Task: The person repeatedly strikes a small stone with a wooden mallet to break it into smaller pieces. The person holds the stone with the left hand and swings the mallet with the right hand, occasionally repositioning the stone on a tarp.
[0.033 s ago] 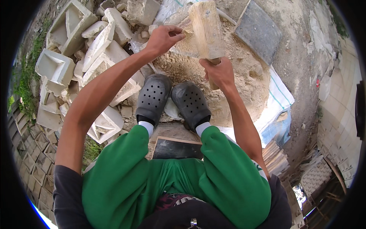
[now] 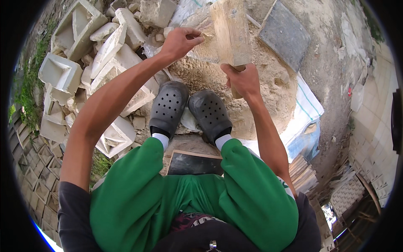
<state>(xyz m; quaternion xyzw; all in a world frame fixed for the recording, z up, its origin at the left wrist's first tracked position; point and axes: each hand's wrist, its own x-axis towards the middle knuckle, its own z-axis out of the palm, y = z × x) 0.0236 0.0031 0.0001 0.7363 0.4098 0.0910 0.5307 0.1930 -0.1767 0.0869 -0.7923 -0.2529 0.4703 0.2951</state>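
Note:
My right hand (image 2: pixel 243 80) is closed round the short handle of a wooden mallet (image 2: pixel 231 33). The mallet's pale, blocky head is raised over a heap of crumbled tan rubble (image 2: pixel 260 90). To its left, my left hand (image 2: pixel 181 43) is held with thumb and fingers nearly together, pointing toward the mallet. Whatever lies between those fingertips is too small to make out, and the mallet's head hides part of the rubble beyond them. Both hands are in front of my feet in grey clogs (image 2: pixel 168 107).
Broken, hollow cast blocks (image 2: pixel 61 73) are piled on the left. A flat grey slab (image 2: pixel 285 35) lies at the far right of the heap, which rests on a white woven sheet (image 2: pixel 308 103). Between my legs is a dark board (image 2: pixel 195 163); split wood (image 2: pixel 303 174) lies at right.
The mallet has shifted slightly to the right and its head looks larger, with my right hand moving a little along with it. My left hand has stayed in place.

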